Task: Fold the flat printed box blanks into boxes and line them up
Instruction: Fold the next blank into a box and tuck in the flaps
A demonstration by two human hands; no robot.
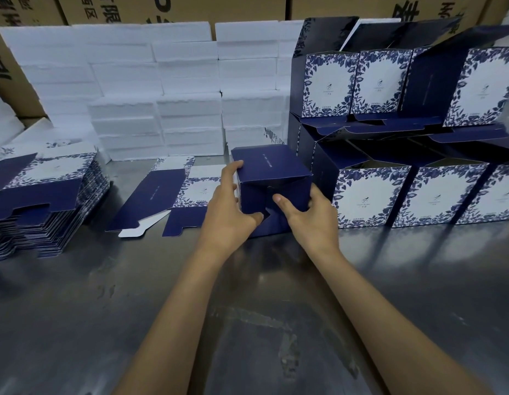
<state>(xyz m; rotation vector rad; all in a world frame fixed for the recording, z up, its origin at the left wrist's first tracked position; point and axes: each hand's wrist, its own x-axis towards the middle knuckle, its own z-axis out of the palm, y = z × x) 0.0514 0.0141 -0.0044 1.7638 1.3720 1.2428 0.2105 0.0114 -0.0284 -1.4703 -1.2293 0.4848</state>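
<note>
Steel table [247, 309] carries white foam blocks [162, 104] at the back, folded boxes [404, 138] stacked right, a blank stack [42, 201] left. Centre, both hands clamp one navy box [272, 169]: left hand [229, 212] gripping its left side, right hand [310, 220] thumbing the flaps.

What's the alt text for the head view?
Both hands, left hand and right hand, grip a half-folded dark blue cardboard box on a grey metal table. A stack of flat printed blanks lies left; finished blue-and-white floral boxes stand stacked right.
</note>
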